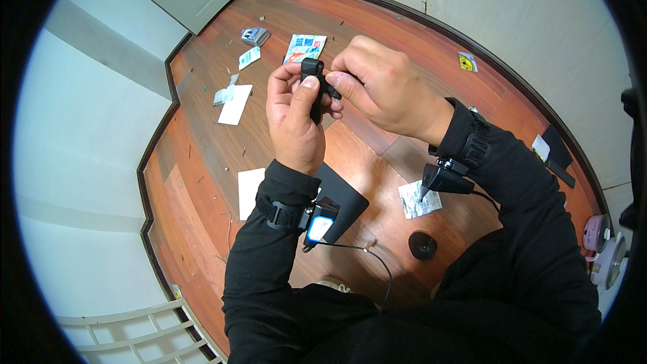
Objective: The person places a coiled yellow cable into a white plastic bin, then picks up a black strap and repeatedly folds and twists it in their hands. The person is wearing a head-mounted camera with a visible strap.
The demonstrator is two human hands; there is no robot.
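Note:
A small black object [312,67], perhaps a rolled strap or a clip, is held up in front of me over the wooden floor. My left hand [297,111] grips it between thumb and fingers. At its right side, the thumb and bent forefinger of my right hand [386,88] pinch a short black part [331,91] of it. Both hands are close together, and their fingers hide much of the object. Each wrist carries a strapped black device, the left one [322,217] with a white label and the right one [446,177] with a cable.
On the floor lie a blue-and-white packet [306,48], a grey boxy item [256,36], white sheets [235,105], a black flat panel [349,202], a silver packet [419,200] and a round black object [422,245]. Pink appliances [597,233] stand at the right, a white metal rack [146,333] lower left.

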